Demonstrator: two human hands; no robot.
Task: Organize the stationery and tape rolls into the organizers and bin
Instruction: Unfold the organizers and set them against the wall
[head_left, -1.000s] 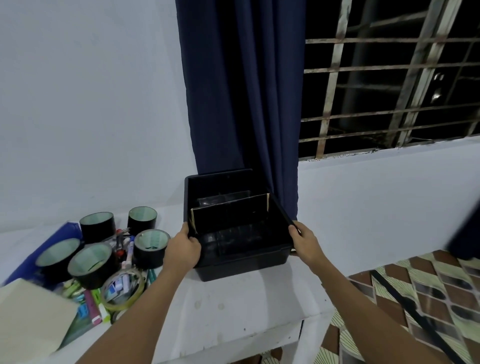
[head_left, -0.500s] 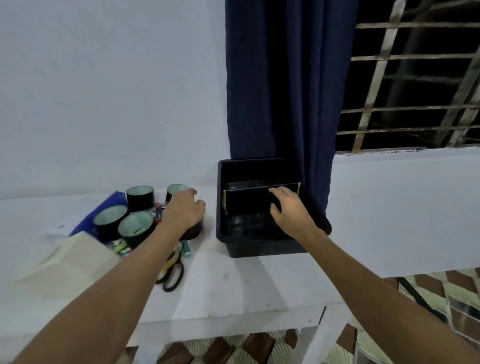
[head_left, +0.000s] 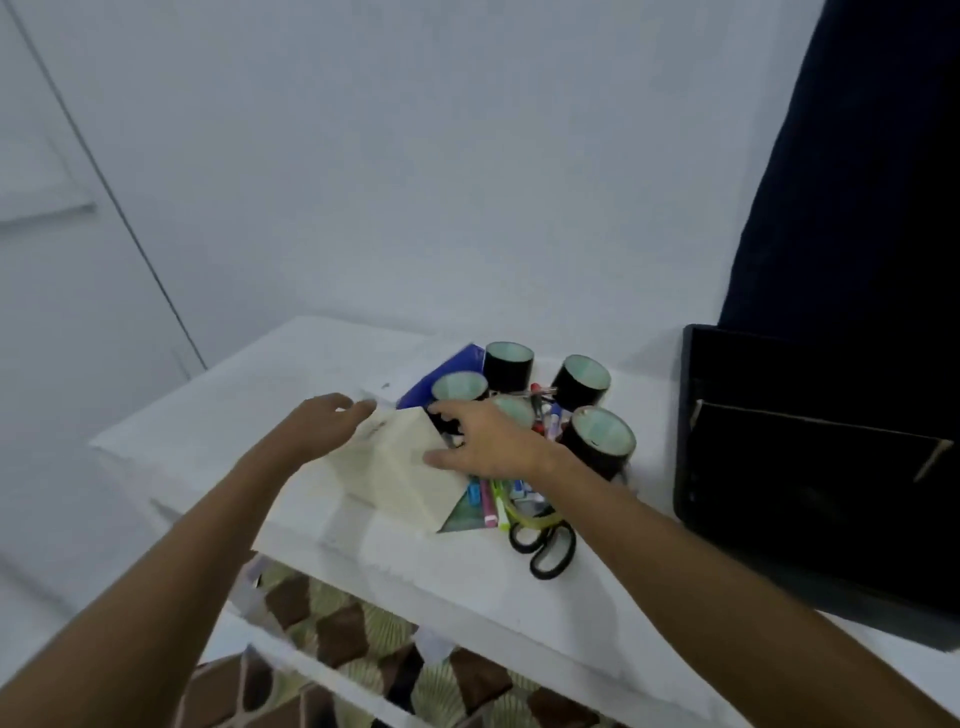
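A cream organizer box (head_left: 400, 473) lies tilted on the white table (head_left: 457, 582), partly over the stationery pile. My left hand (head_left: 322, 423) reaches to its far left edge with fingers nearly straight, touching it. My right hand (head_left: 485, 441) holds its right side, thumb on the front face and fingers over the top corner. Several black tape rolls (head_left: 597, 441) stand behind and right of the box. Markers and pens (head_left: 491, 501) and black scissors (head_left: 545, 545) lie by my right wrist. The black bin (head_left: 810, 483) sits at the right.
A blue folder (head_left: 449, 371) lies under the rolls. A yellow-green tape ring (head_left: 530, 514) rests on the pens. A dark curtain (head_left: 852, 171) hangs above the bin. The table's near edge runs diagonally; patterned floor tiles (head_left: 332, 629) show below it.
My view swung left from the bin to the stationery pile. My right hand left the bin and my left hand left the tape rolls; both are now on the cream box.
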